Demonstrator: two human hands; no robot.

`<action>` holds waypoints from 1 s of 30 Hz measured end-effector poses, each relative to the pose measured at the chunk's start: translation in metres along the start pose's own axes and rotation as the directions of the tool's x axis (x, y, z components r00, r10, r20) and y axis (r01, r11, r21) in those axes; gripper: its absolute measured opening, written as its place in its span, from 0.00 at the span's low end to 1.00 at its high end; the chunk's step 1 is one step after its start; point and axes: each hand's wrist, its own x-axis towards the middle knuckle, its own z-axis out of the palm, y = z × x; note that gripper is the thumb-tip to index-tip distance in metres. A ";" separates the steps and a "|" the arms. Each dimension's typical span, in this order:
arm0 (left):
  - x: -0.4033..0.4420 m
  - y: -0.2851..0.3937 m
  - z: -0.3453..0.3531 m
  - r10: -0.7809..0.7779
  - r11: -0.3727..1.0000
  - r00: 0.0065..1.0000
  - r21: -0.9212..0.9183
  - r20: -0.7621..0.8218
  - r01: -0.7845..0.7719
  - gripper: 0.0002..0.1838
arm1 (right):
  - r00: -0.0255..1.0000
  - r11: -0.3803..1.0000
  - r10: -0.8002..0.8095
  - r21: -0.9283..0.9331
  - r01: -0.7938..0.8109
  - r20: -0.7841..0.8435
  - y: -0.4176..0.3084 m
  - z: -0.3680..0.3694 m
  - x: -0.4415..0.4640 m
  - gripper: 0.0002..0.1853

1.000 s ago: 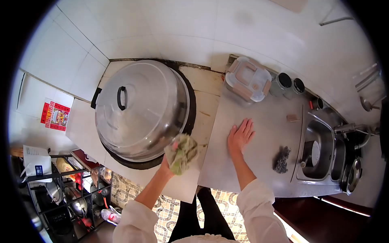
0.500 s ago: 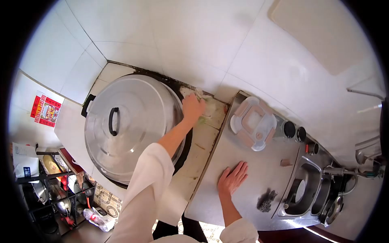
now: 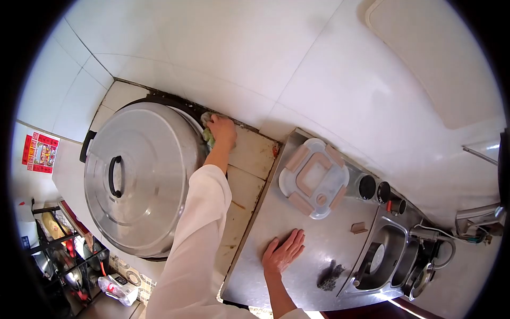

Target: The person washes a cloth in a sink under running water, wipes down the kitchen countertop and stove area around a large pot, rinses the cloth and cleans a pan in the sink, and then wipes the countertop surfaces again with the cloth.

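My left hand (image 3: 223,130) is closed on a crumpled, greenish-grey cloth (image 3: 208,138), pressed to the tiled ledge (image 3: 249,151) right beside the rim of a large pot. The pot's wide metal lid (image 3: 143,181) has a black handle on top. My right hand (image 3: 284,254) lies flat, fingers spread, on the stainless steel counter (image 3: 297,239). A dark, tangled scouring pad (image 3: 330,275) sits on the counter to the right of that hand. Above it is a clear plastic lid with pinkish-beige clips (image 3: 313,178).
A steel sink (image 3: 390,236) with a white round item inside is at the right. Black-topped jars (image 3: 366,186) stand along the wall. A small brown piece (image 3: 358,227) lies near the sink. At lower left is a black rack (image 3: 53,244) of kitchenware.
My left hand has moved the cloth leftward along the ledge, up against the pot's rim. My right hand stays flat on the counter. The whole view has shifted slightly.
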 end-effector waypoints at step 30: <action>-0.007 -0.012 0.006 0.241 0.882 0.968 0.399 0.071 -0.249 0.12 | 1.000 0.999 0.000 0.048 0.000 0.002 -0.003 -0.006 0.004 0.35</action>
